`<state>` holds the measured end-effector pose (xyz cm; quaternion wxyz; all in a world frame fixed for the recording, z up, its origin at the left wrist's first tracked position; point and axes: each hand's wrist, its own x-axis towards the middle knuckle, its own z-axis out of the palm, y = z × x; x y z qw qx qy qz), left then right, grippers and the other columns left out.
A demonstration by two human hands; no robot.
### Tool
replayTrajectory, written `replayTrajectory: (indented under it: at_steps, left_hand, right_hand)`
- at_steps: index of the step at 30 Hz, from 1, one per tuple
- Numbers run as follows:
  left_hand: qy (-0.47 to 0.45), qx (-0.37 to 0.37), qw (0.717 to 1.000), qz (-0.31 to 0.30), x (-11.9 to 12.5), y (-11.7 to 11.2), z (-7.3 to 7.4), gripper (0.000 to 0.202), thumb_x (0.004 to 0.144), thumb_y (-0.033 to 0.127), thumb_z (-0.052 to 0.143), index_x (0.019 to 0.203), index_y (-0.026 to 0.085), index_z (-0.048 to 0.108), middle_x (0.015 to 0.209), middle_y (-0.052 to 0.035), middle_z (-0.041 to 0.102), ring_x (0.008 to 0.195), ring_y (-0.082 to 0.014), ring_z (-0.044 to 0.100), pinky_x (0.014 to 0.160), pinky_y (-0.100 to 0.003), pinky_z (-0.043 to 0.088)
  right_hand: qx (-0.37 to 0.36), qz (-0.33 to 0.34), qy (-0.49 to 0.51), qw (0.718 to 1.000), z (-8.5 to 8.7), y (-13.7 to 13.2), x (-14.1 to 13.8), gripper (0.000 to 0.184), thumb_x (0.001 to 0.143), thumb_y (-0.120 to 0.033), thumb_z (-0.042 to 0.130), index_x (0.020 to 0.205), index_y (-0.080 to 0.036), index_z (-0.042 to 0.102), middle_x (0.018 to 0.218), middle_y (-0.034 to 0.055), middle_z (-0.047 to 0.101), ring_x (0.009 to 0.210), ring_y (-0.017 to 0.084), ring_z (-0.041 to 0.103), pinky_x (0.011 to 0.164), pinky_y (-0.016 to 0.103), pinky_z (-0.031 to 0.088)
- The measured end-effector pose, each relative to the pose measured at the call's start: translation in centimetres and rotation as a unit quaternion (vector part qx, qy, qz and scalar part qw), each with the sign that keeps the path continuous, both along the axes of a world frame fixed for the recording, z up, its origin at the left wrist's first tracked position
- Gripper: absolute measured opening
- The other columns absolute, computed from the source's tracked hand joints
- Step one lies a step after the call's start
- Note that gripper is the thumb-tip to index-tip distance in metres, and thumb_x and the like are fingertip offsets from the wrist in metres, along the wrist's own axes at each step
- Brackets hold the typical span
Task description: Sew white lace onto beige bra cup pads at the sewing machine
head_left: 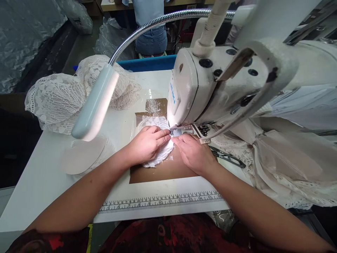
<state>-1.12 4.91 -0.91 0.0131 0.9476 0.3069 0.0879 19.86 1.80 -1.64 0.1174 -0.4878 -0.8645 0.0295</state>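
Note:
A white lace piece [155,162] with a scalloped edge lies under the needle area of the sewing machine [184,84]. My left hand [149,144] rests flat on the lace, its fingers stretched toward the presser foot. At the right edge of the lace, my right hand [193,153] pinches with thumb and forefinger close to the needle; the pinched edge is mostly hidden. Beneath the work is a brown sheet [155,177] taped to the white table [110,186]. Black thread snips [229,157] lie just beyond my right hand.
A lamp [96,102] on a bent metal neck hangs at the left. Behind it sits a heap of lace [58,98], with a beige cup-shaped piece [81,156] nearer. More lace and beige pieces [295,154] are piled right. A measuring tape [160,203] runs along the front; another person [151,31] sits beyond.

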Motion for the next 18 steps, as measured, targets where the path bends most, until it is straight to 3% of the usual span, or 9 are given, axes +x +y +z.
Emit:
replayTrajectory:
  at_steps: [8, 18]
  left_hand:
    - [-0.027, -0.019, 0.999, -0.018, -0.18, 0.19, -0.11, 0.037, 0.090, 0.017, 0.045, 0.124, 0.010, 0.057, 0.129, -0.0116, 0.058, 0.109, -0.0264, 0.051, 0.087, -0.041, 0.044]
    - [-0.051, -0.014, 0.998, 0.020, -0.34, 0.21, -0.07, 0.037, 0.093, 0.027, 0.044, 0.124, 0.013, 0.059, 0.128, -0.0098, 0.060, 0.104, -0.0276, 0.053, 0.084, -0.042, 0.045]
  right_hand:
    - [-0.029, 0.038, 0.035, 0.998, -0.21, -0.06, 0.87, 0.036, 0.084, -0.010, 0.040, 0.106, -0.020, 0.068, 0.088, 0.0061, 0.063, 0.077, 0.016, 0.052, 0.060, 0.025, 0.032]
    - [-0.022, 0.021, 0.020, 0.999, -0.17, 0.14, 0.34, 0.041, 0.086, -0.010, 0.039, 0.116, -0.021, 0.064, 0.092, 0.0065, 0.065, 0.083, 0.018, 0.055, 0.067, 0.027, 0.039]
